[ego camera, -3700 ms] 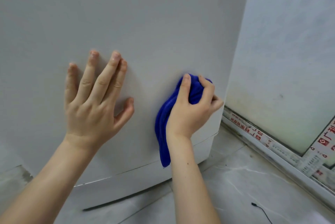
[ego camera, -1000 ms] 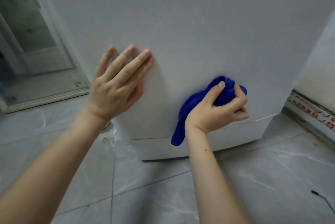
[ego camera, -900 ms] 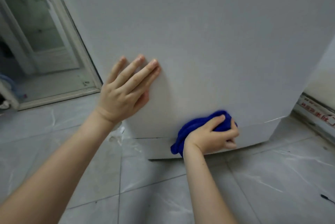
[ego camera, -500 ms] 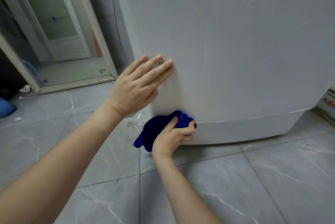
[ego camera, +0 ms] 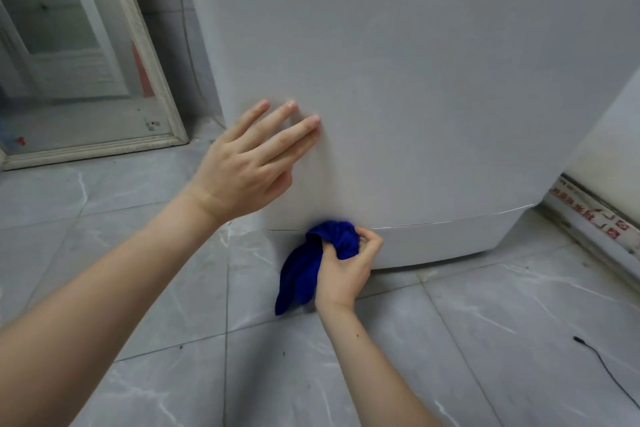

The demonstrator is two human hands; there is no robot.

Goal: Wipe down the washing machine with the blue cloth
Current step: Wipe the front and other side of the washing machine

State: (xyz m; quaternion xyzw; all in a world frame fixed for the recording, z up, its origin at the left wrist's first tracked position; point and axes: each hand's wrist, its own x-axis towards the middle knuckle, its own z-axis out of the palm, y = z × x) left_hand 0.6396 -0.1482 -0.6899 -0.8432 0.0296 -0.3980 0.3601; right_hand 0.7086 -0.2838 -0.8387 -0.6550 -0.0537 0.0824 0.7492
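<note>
As the right hand (ego camera: 346, 267) works low over the floor (ego camera: 166, 288), its fingers are curled tight round a bunch of the blue cloth (ego camera: 304, 271), whose loose tail hangs toward the tiles on the hand's left. The wrist is bent back, knuckles toward the machine, and the forearm slopes up from the lower edge of view.

A few seconds ago this cloth was rubbing the panel's right edge at mid height. A second ago it dropped to the seam above the base panel (ego camera: 450, 239), then ran leftward along it to the corner. Now it sits on that seam, just in from the left corner. I judge the lower front strip nearly covered, with the base panel itself perhaps still to do.

Farther up, the left hand (ego camera: 249, 170) holds nothing, its fingers straight and slightly spread. Its tips are on or just off the front of the washing machine (ego camera: 415, 80); blur hides which. Earlier it lay flatter there, seemingly as a brace.
</note>
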